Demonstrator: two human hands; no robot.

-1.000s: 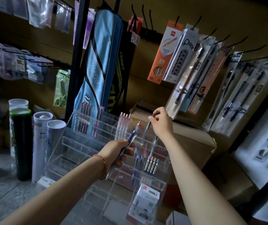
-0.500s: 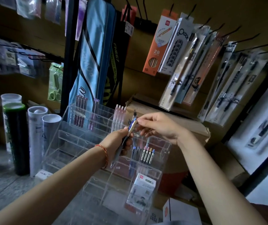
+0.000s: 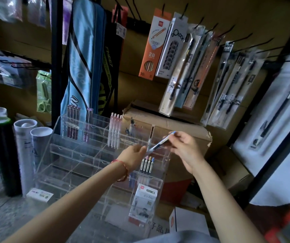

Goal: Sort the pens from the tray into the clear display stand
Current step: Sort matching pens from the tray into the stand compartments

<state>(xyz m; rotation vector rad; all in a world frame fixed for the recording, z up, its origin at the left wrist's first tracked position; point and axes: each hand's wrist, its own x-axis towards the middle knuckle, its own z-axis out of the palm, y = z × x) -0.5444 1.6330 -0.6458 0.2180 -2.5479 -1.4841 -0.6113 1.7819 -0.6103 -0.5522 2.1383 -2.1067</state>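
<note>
The clear tiered display stand (image 3: 81,155) stands in front of me. Its top row holds dark purple pens (image 3: 72,123) and pink pens (image 3: 114,131). Lower right, one slot carries short pens with coloured caps (image 3: 147,164). My right hand (image 3: 184,149) pinches the upper end of a blue pen (image 3: 161,142), held slanted above the stand's right side. My left hand (image 3: 133,155) is at the pen's lower clear tip. Its fingers are blurred, so a grip does not show. No tray is in view.
A cardboard box (image 3: 168,123) sits behind the stand on the right. Tall tubes (image 3: 24,155) and a dark canister (image 3: 0,155) stand at the left. A blue racket bag (image 3: 82,67) and hanging pen packs (image 3: 181,67) fill the wall. A white box (image 3: 144,199) sits in the stand's lowest row.
My right hand came back from the stand, took the blue pen's top from my left hand, and drew it up to the right. The pen now slants between both hands.
</note>
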